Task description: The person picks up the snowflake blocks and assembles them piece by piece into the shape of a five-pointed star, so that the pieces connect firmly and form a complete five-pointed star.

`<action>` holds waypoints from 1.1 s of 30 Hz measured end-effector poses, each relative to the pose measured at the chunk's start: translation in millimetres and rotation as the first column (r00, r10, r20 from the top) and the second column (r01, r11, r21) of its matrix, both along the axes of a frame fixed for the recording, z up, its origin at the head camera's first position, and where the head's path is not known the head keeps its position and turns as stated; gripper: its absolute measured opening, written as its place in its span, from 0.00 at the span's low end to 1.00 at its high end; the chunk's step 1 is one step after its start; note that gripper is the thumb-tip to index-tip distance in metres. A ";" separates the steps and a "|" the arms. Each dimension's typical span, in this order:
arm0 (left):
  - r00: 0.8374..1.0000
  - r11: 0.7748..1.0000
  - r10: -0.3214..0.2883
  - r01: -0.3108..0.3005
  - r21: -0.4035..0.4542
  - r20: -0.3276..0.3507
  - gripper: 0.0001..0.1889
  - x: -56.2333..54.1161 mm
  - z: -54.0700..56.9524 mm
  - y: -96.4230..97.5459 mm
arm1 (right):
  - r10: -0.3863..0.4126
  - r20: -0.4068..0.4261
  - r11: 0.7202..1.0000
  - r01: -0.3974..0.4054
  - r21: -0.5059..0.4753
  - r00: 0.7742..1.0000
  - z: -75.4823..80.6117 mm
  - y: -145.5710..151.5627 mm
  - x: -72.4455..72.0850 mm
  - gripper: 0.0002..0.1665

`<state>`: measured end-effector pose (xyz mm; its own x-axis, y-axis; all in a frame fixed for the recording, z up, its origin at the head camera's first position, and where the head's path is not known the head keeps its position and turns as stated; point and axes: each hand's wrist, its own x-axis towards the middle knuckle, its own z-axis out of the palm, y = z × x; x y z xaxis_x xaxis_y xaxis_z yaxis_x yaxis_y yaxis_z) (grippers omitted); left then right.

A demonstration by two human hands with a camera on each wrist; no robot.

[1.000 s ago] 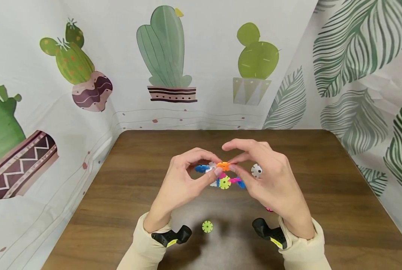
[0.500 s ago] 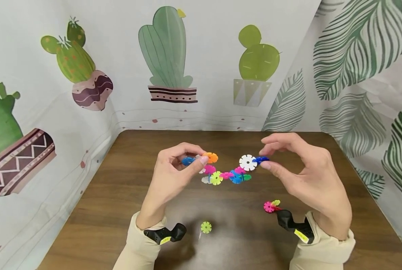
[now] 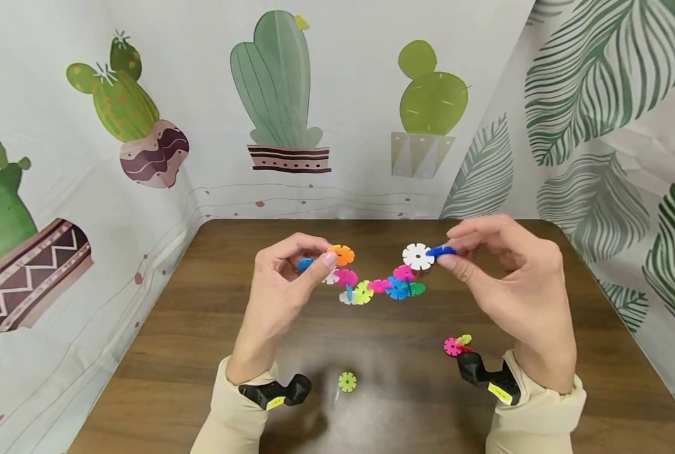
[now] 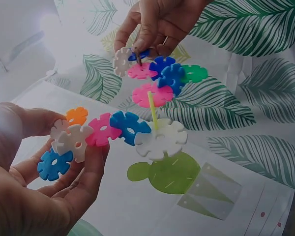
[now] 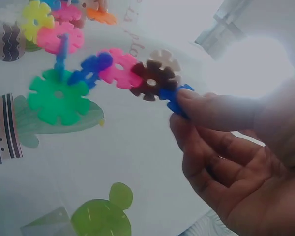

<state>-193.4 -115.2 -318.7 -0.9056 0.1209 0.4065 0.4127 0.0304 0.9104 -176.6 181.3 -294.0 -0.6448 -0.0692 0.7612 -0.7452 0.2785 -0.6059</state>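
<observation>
A chain of interlocking snowflake discs [image 3: 363,292] sags between my two hands, above the table. My left hand [image 3: 277,284] pinches its left end, with an orange disc [image 3: 344,255] by the thumb and a light blue disc [image 4: 55,164] near the fingers. With thumb and fingers, my right hand [image 3: 521,284] pinches a dark blue disc [image 3: 442,251] at the other end. Next to it are a white disc [image 3: 416,257] and a brown disc [image 5: 152,81]. Pink, yellow, blue and green discs make up the middle. A green disc [image 5: 59,97] sticks out from the chain.
On the wooden table [image 3: 201,366], a loose yellow-green disc [image 3: 347,381] lies near the front. A small cluster with a pink disc [image 3: 452,346] lies by the right wrist camera [image 3: 487,378]. A cactus-print cloth [image 3: 360,113] hangs behind the table.
My hands were together at the orange disc. The right hand has let go there, moved right and pinched the dark blue disc. Both hands have since lifted slightly, and the chain now hangs spread out.
</observation>
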 end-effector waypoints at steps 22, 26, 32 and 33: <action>0.997 0.996 -0.078 0.077 0.045 0.012 0.20 -0.1 -30.1 -23.2 | 0.216 -0.044 0.906 -0.217 -0.363 0.975 -5.2 -3.6 -8.1 0.21; 0.985 0.907 -0.111 0.154 -0.391 0.130 0.17 9.3 -76.4 -36.3 | 0.220 -0.041 0.898 -0.219 -0.381 0.975 -3.4 -4.8 -8.5 0.21; 0.934 0.486 -0.239 0.351 -0.800 0.265 0.20 28.0 -134.3 -25.9 | 0.214 -0.042 0.886 -0.212 -0.412 0.976 -2.4 -5.5 -9.4 0.21; 0.928 0.454 -0.246 0.366 -0.813 0.280 0.20 29.8 -140.4 -23.9 | 0.216 -0.042 0.884 -0.214 -0.416 0.976 -3.0 -5.8 -9.6 0.21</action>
